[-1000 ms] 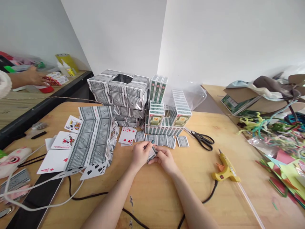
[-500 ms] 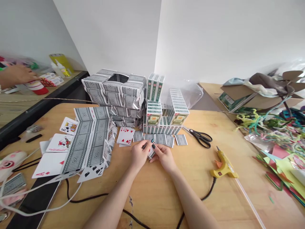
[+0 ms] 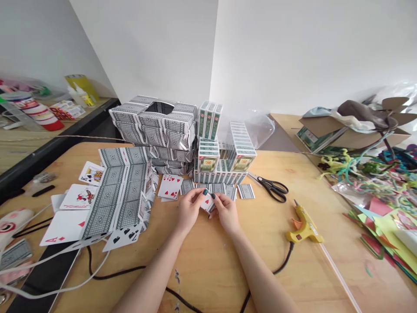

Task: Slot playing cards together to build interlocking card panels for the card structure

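Note:
Between my left hand (image 3: 192,206) and my right hand (image 3: 225,211) is a playing card (image 3: 207,202) with red hearts facing up. Both hands pinch it at its edges, thumbs on top. Just beyond my hands lies a row of face-down card pieces (image 3: 218,188), and a separate face-down piece (image 3: 246,191) is to their right. Left of that row rest face-up heart cards (image 3: 170,186). Behind them stand boxed card decks (image 3: 221,176) and a box shape covered in grey-backed cards (image 3: 153,126). A folded panel of joined cards (image 3: 119,187) is on the left.
Black scissors (image 3: 272,188) and a yellow glue gun (image 3: 304,226) with a clear stick lie right. Coloured paper and pipe cleaners (image 3: 368,182) pile up at far right. A black cable (image 3: 143,268) crosses in front. White cables (image 3: 65,252) run at left.
The card between my hands has turned so its heart face shows more. Another person's hand has left the red-and-white bottle at far left. The view has shifted slightly.

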{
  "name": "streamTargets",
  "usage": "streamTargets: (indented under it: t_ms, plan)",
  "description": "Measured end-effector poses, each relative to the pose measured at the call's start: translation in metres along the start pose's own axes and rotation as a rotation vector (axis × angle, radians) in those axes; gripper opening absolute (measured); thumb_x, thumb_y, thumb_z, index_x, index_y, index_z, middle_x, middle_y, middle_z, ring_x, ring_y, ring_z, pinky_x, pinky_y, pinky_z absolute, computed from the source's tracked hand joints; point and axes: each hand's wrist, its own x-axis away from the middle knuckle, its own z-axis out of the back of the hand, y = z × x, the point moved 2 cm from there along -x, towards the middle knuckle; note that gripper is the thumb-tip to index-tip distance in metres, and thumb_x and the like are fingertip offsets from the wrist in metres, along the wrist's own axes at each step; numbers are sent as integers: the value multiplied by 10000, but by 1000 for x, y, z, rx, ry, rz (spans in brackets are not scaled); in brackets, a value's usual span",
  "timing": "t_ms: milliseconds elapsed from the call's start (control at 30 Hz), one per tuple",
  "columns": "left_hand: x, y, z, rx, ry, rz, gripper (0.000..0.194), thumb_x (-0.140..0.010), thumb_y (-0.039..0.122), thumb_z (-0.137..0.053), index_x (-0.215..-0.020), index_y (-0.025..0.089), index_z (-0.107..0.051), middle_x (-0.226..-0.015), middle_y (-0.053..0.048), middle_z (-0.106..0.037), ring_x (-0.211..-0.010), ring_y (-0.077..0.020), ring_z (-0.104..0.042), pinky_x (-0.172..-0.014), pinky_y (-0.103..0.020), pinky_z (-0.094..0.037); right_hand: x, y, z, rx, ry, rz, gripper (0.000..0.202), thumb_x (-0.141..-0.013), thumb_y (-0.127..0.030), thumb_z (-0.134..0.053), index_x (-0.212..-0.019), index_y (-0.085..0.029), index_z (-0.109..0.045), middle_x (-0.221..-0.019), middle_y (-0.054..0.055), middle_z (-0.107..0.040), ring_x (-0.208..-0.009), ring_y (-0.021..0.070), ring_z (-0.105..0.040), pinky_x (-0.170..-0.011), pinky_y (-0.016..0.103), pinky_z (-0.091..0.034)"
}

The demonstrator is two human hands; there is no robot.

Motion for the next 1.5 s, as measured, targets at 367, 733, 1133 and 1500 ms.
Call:
streamTargets:
  t_ms: [367,733,1133,1500]
  plan:
    - [0,-12,5,-163,25,-120,278,-759,271,-510,-1009,172,-574,-911,-71,-654,-734,-156,-629,-622,-266,-533,-1,-3,-1,-24,89,36,376,-640,-387,-644,-918,-166,-520,-738,33,-616,-522,123,-530,-437,235,-459]
    - [3,-5,6,-418,90,-226,319,-814,221,-409,-1112,197,-519,-1001,-70,-631,-825,-155,-617,-706,-248,-497,2,-2,-2,73,111,87,192,-720,-359,-545,-727,-167,-541,-564,-13,-535,-444,98,-416,-407,207,-327]
    - [4,1,3,-512,-22,-420,277,-816,133,-385,-992,224,-578,-1032,-41,-578,-979,-155,-530,-866,-301,-430,5,-9,-4,15,-44,36,170,-721,-282,-525,-804,-163,-614,-571,-22,-534,-476,96,-442,-424,197,-371]
    - [0,1,6,-455,59,-411,221,-811,142,-412,-939,208,-580,-944,-35,-587,-889,-142,-544,-774,-275,-450,1,-5,-3,-196,-240,-75,306,-723,-438,-553,-816,-162,-647,-696,42,-609,-617,171,-557,-485,262,-452]
